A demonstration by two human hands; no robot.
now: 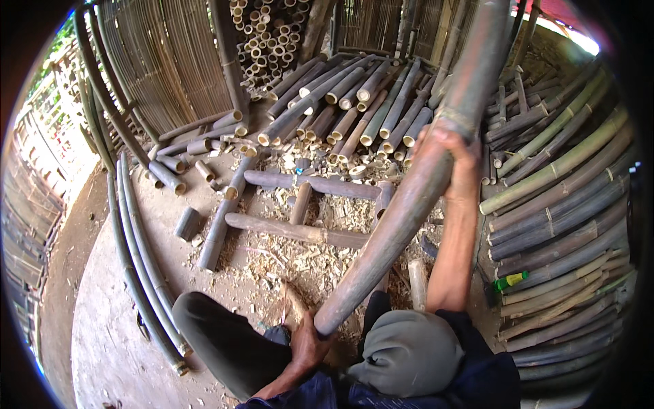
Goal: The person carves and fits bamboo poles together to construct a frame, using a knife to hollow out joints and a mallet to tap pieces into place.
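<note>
A thick dark bamboo pole (392, 232) slants across in front of me, its low end near my lap and its other end rising out of view at the top right. My right hand (453, 151) is wrapped round it at a node, about halfway up. At the low end my left hand (308, 346) is closed on the pole's tip, with part of its fingers hidden. Under and behind the pole lies a frame of bamboo pieces (296, 230) on the floor, among pale wood chips (340, 262). A pale split piece (418, 283) lies beside my right forearm.
Cut bamboo lengths (354, 102) are heaped at the back. Long poles (565, 225) are stacked at the right, with a green and yellow object (511, 280) on them. Slender poles (139, 252) lie at the left near a short bamboo offcut (187, 223).
</note>
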